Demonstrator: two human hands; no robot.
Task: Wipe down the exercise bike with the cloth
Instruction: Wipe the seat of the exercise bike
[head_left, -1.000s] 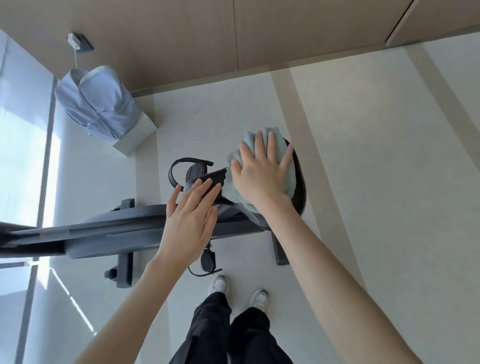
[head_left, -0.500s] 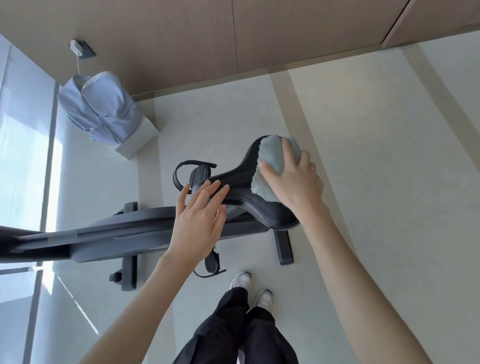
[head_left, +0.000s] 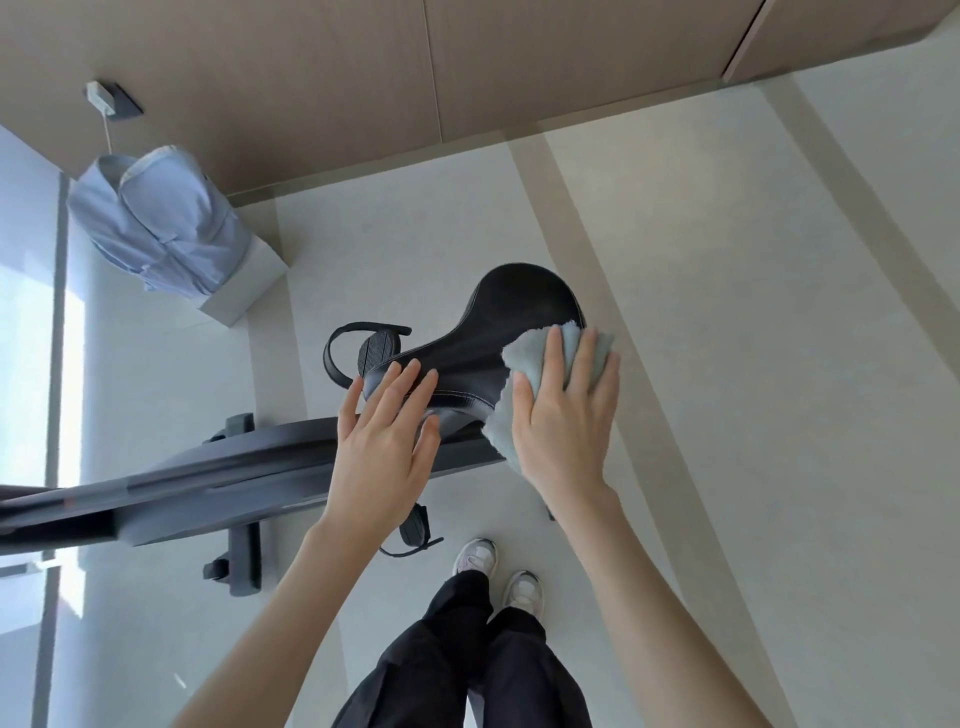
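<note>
The exercise bike has a dark grey frame (head_left: 208, 483) running left and a black saddle (head_left: 514, 312) seen from above. My right hand (head_left: 566, 415) presses a pale blue-grey cloth (head_left: 530, 358) flat against the saddle's near right side, with part of the cloth hanging below the saddle edge. My left hand (head_left: 384, 441) rests with spread fingers on the saddle's narrow nose. A black pedal with a strap (head_left: 379, 351) shows beyond the nose. Another pedal (head_left: 415, 530) sits below my left wrist.
A light blue shirt (head_left: 161, 223) lies on a white box (head_left: 254, 280) on the floor at the back left. A wood-panelled wall (head_left: 467, 62) runs along the far side. Bright window glass (head_left: 26, 312) is at the left. My feet in white shoes (head_left: 498, 571) stand beside the bike.
My right hand has drawn the cloth from the saddle's far wide end down to its near right side. My left hand has stayed on the saddle nose.
</note>
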